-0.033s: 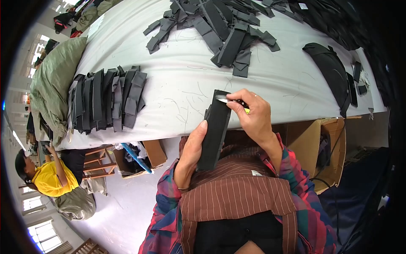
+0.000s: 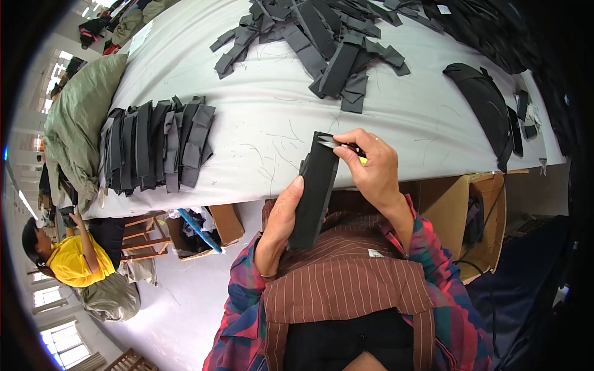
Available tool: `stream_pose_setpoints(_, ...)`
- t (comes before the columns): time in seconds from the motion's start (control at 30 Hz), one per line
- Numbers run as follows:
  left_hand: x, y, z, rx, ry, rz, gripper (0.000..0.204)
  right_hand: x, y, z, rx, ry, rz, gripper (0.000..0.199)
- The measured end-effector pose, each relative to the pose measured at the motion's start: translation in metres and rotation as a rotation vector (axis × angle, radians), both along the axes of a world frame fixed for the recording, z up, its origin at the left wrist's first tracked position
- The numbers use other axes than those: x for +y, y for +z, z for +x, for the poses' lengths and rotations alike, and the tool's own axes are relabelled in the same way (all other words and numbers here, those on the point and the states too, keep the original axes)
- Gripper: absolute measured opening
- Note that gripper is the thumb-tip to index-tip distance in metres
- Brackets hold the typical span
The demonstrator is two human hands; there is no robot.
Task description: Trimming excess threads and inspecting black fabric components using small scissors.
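Note:
My left hand [image 2: 282,215] grips a black fabric strip [image 2: 317,191] along its left side, thumb on top. The strip is long and flat, slanting up over the table's front edge. Small thread snips [image 2: 326,142] are pinched in my right hand [image 2: 374,166]. Their two silver blades are apart, with the tips at the strip's upper end. A bit of yellow shows under my right fingers; most of the handle is hidden. On the left of the white-covered table [image 2: 247,123] lies a row of similar dark strips [image 2: 154,145], side by side.
A loose heap of dark strips [image 2: 328,43] lies at the far side. Black fabric [image 2: 482,93] and a dark phone-like slab [image 2: 514,131] lie at right. Below the table stand cardboard boxes [image 2: 436,204]. A person in yellow [image 2: 80,256] sits at left near a grey-green cloth bundle [image 2: 80,111].
The snips' blades have spread apart and their tips have shifted slightly at the strip's upper end. My left hand and the strip stay nearly still.

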State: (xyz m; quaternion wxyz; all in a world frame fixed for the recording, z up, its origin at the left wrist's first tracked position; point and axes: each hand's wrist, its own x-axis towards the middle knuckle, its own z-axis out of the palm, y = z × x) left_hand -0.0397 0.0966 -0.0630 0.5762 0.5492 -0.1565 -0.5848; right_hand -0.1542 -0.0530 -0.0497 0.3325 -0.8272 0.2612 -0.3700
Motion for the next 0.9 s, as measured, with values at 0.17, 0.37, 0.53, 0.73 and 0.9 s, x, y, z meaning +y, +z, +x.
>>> stream_pose_setpoints(0.17,0.002,-0.002,-0.002,-0.004,-0.006,-0.026,0.055,0.000,0.004,0.001,-0.001,-0.061,0.032,0.013)
stream_pose_setpoints(0.37,0.002,-0.004,-0.004,-0.043,-0.020,-0.045,0.054,-0.002,0.002,0.004,-0.041,-0.093,-0.122,0.011)
stream_pose_setpoints(0.53,0.004,-0.004,0.001,0.067,0.009,0.002,0.056,-0.009,-0.005,0.001,-0.211,-0.024,0.416,0.016)
stream_pose_setpoints(0.73,-0.010,-0.018,0.007,0.367,0.020,-0.116,0.049,0.002,-0.007,0.009,-0.277,0.177,0.748,0.026)
stream_pose_setpoints(0.9,-0.008,-0.013,0.002,0.383,-0.030,-0.185,0.044,-0.010,-0.013,0.011,-0.272,0.222,0.842,0.017)
